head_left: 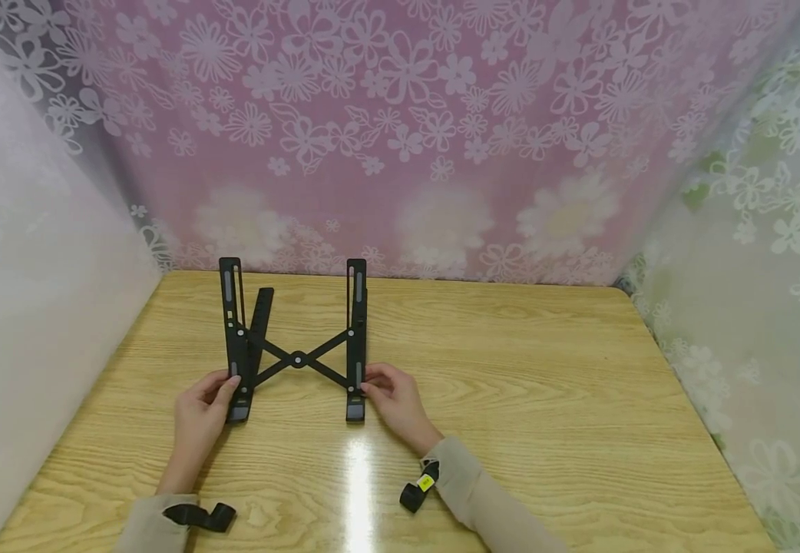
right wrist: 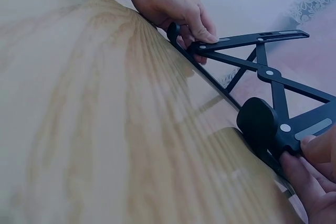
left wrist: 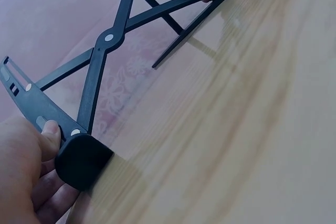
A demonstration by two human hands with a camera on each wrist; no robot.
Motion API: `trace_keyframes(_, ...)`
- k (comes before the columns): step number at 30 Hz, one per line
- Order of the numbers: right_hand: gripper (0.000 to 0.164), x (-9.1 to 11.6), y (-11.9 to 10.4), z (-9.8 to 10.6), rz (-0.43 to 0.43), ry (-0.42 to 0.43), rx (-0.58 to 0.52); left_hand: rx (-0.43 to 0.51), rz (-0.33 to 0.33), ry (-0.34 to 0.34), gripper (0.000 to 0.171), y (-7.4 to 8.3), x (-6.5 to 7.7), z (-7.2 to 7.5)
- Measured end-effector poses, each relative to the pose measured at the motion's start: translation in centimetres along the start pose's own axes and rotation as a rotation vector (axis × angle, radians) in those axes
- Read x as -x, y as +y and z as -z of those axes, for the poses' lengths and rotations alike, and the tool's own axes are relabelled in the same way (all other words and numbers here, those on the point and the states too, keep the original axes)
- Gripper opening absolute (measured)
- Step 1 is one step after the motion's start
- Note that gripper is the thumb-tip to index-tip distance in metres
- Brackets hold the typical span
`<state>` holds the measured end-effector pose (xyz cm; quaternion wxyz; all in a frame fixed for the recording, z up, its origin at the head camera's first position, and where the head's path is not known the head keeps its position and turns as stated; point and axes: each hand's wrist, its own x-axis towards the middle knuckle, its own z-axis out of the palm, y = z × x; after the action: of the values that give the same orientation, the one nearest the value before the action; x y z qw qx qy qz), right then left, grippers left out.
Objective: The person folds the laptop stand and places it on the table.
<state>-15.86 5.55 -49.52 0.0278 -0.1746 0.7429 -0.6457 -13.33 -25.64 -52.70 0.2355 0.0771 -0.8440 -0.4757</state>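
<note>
A black folding laptop stand (head_left: 298,359) with crossed bars stands spread out on the wooden table, its two side arms tilted up at the back. My left hand (head_left: 201,407) pinches the front of the left arm, thumb on top near a grey pad. On the other side my right hand (head_left: 397,399) grips the front of the right arm between thumb and fingers. In the left wrist view the stand's front lip (left wrist: 84,161) sits beside the left fingers. The right wrist view shows the other rounded lip (right wrist: 257,124) close to the right fingertips.
The stand is on the left half of the wooden table (head_left: 510,369). A pink flowered curtain (head_left: 400,138) hangs behind the table's back edge, with pale curtains (head_left: 759,292) at the sides. Black straps (head_left: 200,516) circle both wrists.
</note>
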Motion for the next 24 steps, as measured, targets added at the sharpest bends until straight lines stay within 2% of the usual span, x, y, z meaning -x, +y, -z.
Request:
trace_keyframes(11,0.021,0.5,0.1,1.3,-0.014,0.019,0.035,0.011,0.021,-0.046,0.011,0.5,0.0,-1.1)
trace_keyframes(15,0.021,0.6,0.1,1.8,-0.012,0.022,0.037,0.014,0.002,-0.069,0.012,0.7,0.0,-1.5)
trace_keyframes(24,0.021,0.6,3.2,2.9,-0.017,0.047,0.034,0.046,-0.071,-0.092,0.011,1.0,0.0,-2.2)
